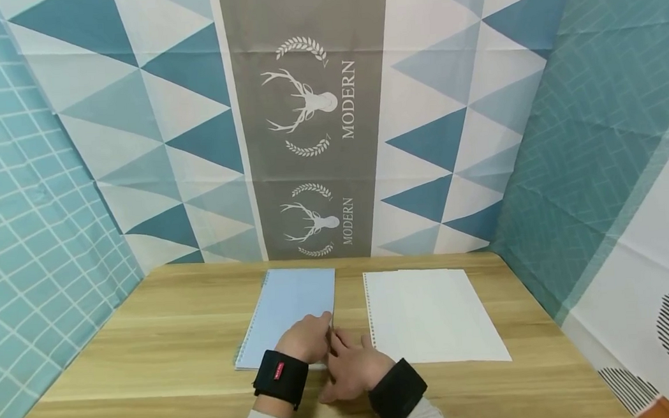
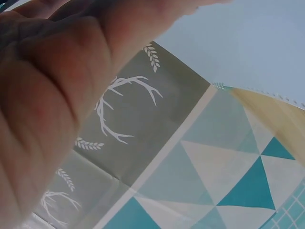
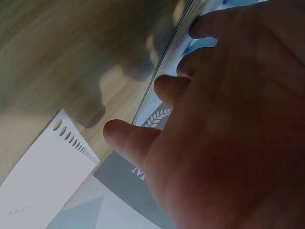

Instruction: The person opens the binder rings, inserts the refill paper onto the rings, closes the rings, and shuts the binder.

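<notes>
A spiral notebook (image 1: 296,294) with a light blue top face lies left of centre, its binding along the left edge. My left hand (image 1: 305,340) has its fingers curled at the notebook's right edge, low toward the near corner; its fingertips are hidden in the left wrist view, where the blue face (image 2: 238,43) shows beyond the palm. Beside it, my right hand (image 1: 352,366) touches the same edge with loosely bent, spread fingers. In the right wrist view its fingertips (image 3: 169,89) meet the layered page edges (image 3: 167,59).
White sheets (image 1: 433,315) with punched holes down their left side lie to the right, close to my right hand. Under everything is a wood-grain table (image 1: 148,354). Patterned cloth (image 1: 312,127) stands behind it, with more cloth at both sides.
</notes>
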A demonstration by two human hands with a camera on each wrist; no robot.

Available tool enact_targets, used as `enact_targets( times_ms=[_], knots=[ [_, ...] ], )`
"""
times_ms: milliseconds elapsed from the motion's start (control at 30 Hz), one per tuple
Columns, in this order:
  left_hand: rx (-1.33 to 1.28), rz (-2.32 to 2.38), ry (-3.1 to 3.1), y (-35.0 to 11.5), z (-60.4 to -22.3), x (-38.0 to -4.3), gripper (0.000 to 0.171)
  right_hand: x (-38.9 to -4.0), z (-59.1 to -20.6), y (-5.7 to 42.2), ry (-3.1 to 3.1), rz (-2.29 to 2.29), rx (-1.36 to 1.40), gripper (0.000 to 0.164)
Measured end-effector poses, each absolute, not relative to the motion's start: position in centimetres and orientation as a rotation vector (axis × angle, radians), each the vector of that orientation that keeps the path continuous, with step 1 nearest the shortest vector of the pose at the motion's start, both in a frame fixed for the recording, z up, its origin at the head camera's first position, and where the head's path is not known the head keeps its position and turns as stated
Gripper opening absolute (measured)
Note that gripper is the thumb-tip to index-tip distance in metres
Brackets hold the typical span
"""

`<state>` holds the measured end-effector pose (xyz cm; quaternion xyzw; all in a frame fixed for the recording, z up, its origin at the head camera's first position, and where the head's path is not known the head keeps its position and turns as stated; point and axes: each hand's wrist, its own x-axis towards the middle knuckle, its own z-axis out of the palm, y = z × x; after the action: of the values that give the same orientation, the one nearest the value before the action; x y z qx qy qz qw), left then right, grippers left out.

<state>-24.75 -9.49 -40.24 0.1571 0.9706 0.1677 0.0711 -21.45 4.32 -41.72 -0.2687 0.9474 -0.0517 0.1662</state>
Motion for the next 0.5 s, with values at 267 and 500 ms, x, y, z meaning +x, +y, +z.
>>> enact_targets(
  times_ms=[267,500],
  knots=[
    [0.456,0.558,2.882,-9.6,-40.2,-24.6,0.068,-21.7,-42.2,4.3,2.678,-0.153,-0.813,0.09],
    [0.394,0.394,2.958,-8.3,-40.5,-24.0,0.029,-22.1,-42.7,4.3,2.686,-0.162,-0.83,0.086]
  ],
)
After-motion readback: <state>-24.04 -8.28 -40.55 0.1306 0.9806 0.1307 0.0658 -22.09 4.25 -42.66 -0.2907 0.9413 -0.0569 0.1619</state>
